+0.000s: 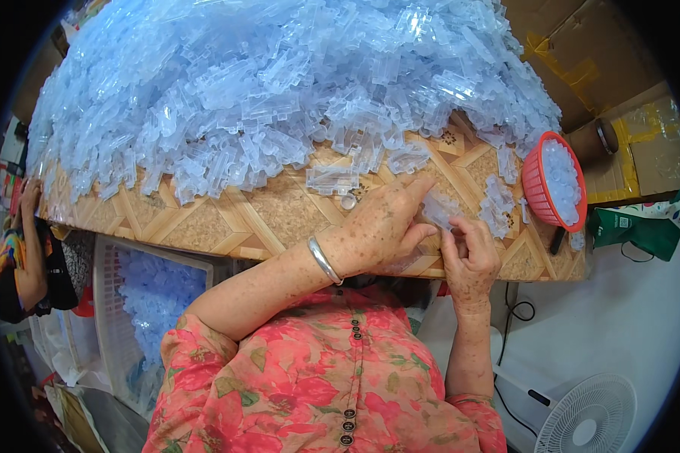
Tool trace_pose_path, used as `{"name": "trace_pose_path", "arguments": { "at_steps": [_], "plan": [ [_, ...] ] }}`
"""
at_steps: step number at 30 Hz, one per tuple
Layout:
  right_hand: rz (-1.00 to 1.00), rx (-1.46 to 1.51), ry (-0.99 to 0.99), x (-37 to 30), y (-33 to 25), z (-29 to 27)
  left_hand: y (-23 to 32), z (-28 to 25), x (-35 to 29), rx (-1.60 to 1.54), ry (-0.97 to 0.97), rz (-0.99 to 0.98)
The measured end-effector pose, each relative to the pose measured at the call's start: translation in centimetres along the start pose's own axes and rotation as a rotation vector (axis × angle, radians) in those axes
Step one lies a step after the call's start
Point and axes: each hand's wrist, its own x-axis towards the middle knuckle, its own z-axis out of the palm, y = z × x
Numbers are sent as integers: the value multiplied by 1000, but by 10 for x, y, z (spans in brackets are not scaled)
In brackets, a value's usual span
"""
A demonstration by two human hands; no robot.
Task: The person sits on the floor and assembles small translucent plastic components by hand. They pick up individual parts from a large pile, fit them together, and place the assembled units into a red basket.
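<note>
My left hand (381, 225), with a silver bangle at its wrist, reaches across the near edge of the table. Its thumb and fingers are closed around a clear plastic piece (440, 205), partly covered by the fingers. Just to the right, my right hand (472, 260) pinches at the near end of that piece with thumb and forefinger. Beyond both hands rises a large heap of clear, bluish plastic pieces (295, 83). A loose flat clear piece (332, 180) and a small round clear bit (347, 201) lie left of my fingers.
A red basket (534, 185) full of small clear parts tilts at the table's right edge, near more loose pieces (496, 205). A white crate (109, 302) of plastic parts stands below left. Another person's arm (30, 249) shows at far left; a fan (585, 423) stands lower right.
</note>
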Motion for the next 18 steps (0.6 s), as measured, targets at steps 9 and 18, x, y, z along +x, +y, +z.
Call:
{"name": "trace_pose_path", "arguments": {
  "at_steps": [9, 18],
  "plan": [
    [-5, 230, -56, 6, -9, 4, -1, -14, -18, -333, -80, -281],
    [-9, -174, -122, 78, -22, 45, 3, -32, -30, -736, 105, -506]
  ]
}}
